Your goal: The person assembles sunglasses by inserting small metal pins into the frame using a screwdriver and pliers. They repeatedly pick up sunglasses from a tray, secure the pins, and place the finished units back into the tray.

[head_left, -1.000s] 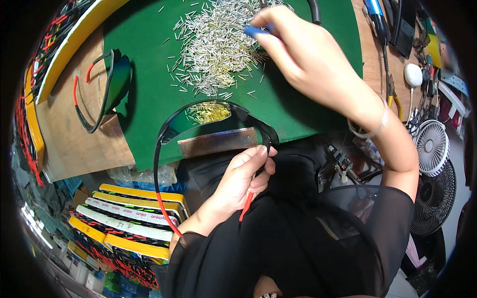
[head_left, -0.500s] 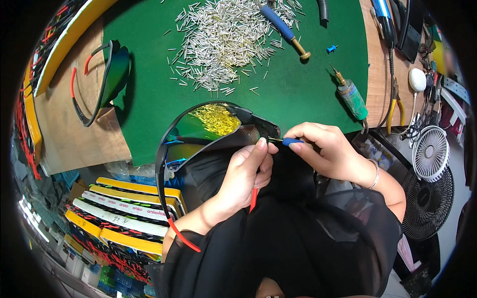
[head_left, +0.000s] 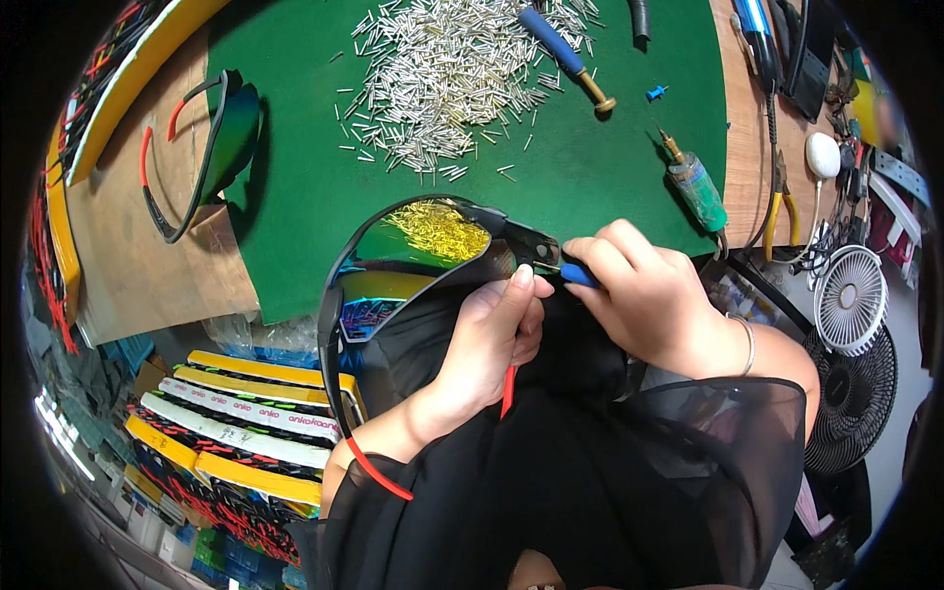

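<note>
Sunglasses [head_left: 438,234], black-framed, with a mirrored lens and red temple tips: held up over the lap, overlapping in view the near part of the green mat [head_left: 295,246] on the worktop [head_left: 742,157]. Clamped near one hinge by the thumb and fingers of the left hand [head_left: 501,329], with one red temple tip poking out below those fingers and the other well to their left, across the left sleeve.

Gripped just to the right of the left fingers: a blue-handled driver [head_left: 580,275], pinched firmly by the closed fingers of the right hand [head_left: 644,295]. Directed with a slim shaft at the hinge, right beside the left thumb; cannot tell whether seated in a screw, with the tip hidden.

Changed within the last second: right hand back from above the pile of metal pins [head_left: 442,84] to the hinge, and now curled more tightly round the handle. Suggests, as a judgement, reaching over and done with, and fastening or loosening at the joint in hand.

Beyond the right fingers: a green-handled tool [head_left: 696,192], a blue pushpin [head_left: 656,93] and a small blue-handled hammer [head_left: 565,54]. Far left of the left fingers: a second pair of sunglasses [head_left: 234,138], untouched.
</note>
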A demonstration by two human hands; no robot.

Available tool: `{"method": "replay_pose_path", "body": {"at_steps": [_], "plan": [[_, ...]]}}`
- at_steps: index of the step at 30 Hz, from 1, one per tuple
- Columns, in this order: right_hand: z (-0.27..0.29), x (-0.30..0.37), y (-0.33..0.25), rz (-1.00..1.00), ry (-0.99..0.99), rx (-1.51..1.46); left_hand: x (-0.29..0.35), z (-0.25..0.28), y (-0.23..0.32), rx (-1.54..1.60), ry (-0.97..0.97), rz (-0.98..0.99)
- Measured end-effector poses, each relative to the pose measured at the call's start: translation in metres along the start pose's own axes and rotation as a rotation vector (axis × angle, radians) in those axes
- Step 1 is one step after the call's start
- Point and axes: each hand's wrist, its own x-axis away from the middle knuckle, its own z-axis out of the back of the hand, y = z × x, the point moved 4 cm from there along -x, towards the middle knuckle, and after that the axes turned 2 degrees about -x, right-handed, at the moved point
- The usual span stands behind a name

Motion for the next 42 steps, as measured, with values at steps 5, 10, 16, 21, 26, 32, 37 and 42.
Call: {"method": "replay_pose_path", "body": {"at_steps": [5,10,16,21,26,32,37,42], "plan": [[0.005,-0.007,-0.006,0.094,-0.064,-0.014,-0.001,0.002,-0.001,0.020,-0.010,-0.002],[0.001,-0.004,-0.001,0.045,-0.120,-0.065,-0.003,0.002,-0.002,0.016,-0.022,0.001],[0.002,-0.007,-0.001,0.035,-0.103,-0.065,-0.003,0.003,-0.001,0.018,-0.020,0.006],[0.001,-0.002,-0.010,0.220,-0.065,0.224,-0.004,0.002,-0.002,0.029,-0.039,0.014],[0.003,-0.001,-0.015,0.321,0.031,0.288,-0.005,0.003,-0.003,0.045,-0.050,-0.004],[0.001,-0.003,0.002,-0.055,-0.187,-0.044,-0.004,0.003,-0.004,0.051,-0.030,-0.016],[0.014,-0.004,-0.007,0.102,0.122,-0.160,0.003,0.001,0.002,-0.087,0.010,-0.033],[0.009,0.013,-0.012,0.298,0.346,-0.155,0.011,0.002,0.001,-0.111,0.108,-0.140]]}}
